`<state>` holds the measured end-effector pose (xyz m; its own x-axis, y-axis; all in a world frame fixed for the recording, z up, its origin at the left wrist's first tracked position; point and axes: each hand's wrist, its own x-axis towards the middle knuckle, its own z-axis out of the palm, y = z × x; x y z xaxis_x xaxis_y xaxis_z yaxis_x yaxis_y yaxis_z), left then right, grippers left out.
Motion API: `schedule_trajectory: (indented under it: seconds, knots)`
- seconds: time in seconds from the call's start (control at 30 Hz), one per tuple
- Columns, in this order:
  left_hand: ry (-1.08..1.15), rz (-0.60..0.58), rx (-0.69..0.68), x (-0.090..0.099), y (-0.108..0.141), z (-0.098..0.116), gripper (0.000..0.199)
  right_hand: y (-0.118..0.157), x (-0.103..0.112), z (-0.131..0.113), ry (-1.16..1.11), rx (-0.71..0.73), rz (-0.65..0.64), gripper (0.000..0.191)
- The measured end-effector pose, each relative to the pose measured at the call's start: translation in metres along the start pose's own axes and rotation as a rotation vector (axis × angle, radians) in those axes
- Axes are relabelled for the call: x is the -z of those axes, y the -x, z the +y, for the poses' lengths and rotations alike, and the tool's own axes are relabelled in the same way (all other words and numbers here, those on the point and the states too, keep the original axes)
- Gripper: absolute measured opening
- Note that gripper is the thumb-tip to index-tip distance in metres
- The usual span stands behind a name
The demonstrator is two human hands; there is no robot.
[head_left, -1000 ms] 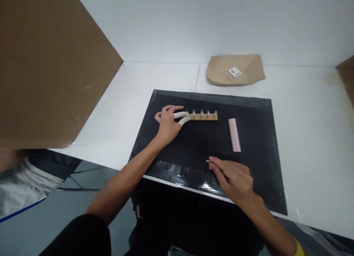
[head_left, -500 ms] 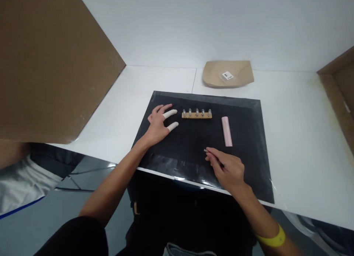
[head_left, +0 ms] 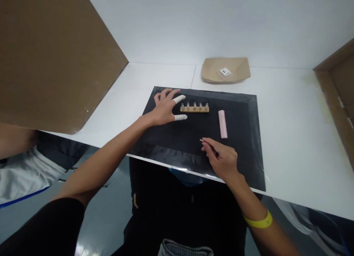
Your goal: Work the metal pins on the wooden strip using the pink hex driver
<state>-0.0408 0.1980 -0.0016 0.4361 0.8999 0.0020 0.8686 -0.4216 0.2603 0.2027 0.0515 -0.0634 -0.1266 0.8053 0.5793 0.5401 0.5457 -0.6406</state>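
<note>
My left hand (head_left: 166, 109) is spread over the black mat, white finger covers on its thumb and index finger. Those two fingertips lie by the left end of a narrow wooden strip (head_left: 190, 109), apart from it or barely touching; I cannot tell which. Several clear, rounded pieces, like false nail tips, stand upright in a row on the strip. My right hand (head_left: 222, 158) is closed in a pinch on a slim tool with a metal tip (head_left: 201, 140), its rest hidden in the fingers. A pink oblong bar (head_left: 222, 124) lies just beyond the right hand.
A brown paper tray (head_left: 210, 73) at the back holds a small clear box with a white label (head_left: 225, 71). The black mat (head_left: 171, 141) covers part of the white table (head_left: 293, 138). Brown boards (head_left: 55, 64) stand at both sides. Another person's arm (head_left: 16, 139) shows at far left.
My left hand has moved forward and right, closer to the strip, its fingers spread wider. My right hand keeps its pinch. The whole view has shifted slightly.
</note>
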Motion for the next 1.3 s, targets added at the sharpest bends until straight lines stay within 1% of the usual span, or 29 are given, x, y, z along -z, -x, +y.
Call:
schedule_trajectory:
  seconds: [0.07,0.17,0.27,0.33,0.6,0.9,1.07,1.2,1.3]
  knots:
    - [-0.034,-0.011,-0.092,0.001,-0.014,0.002,0.074,0.000,-0.001,0.000,0.002,0.015,0.006,0.018]
    - [-0.045,-0.012,-0.178,-0.001,-0.034,0.006,0.053,0.000,-0.001,0.001,0.012,0.041,0.004,0.019]
    - [-0.020,0.000,-0.212,-0.005,-0.047,0.010,0.026,0.000,-0.002,0.001,0.027,0.071,-0.010,0.019]
    - [-0.001,0.005,-0.205,-0.008,-0.052,0.012,0.018,0.000,-0.002,0.000,0.037,0.087,-0.017,0.017]
    - [0.057,-0.030,-0.154,-0.017,-0.060,0.014,0.011,0.000,-0.001,0.000,0.045,0.114,-0.029,0.014]
    - [0.110,-0.029,-0.148,-0.016,-0.059,0.020,0.006,0.000,-0.001,-0.001,0.039,0.120,-0.038,0.014]
    - [0.082,0.010,-0.164,-0.017,-0.057,0.025,0.006,-0.001,0.001,-0.002,0.046,0.101,-0.044,0.015]
    - [-0.004,0.055,-0.231,-0.008,-0.049,0.035,0.008,-0.002,0.001,-0.002,0.052,0.094,-0.039,0.014]
    - [-0.051,0.087,-0.215,0.004,-0.029,0.047,0.010,-0.003,0.002,-0.002,0.053,0.085,-0.042,0.013]
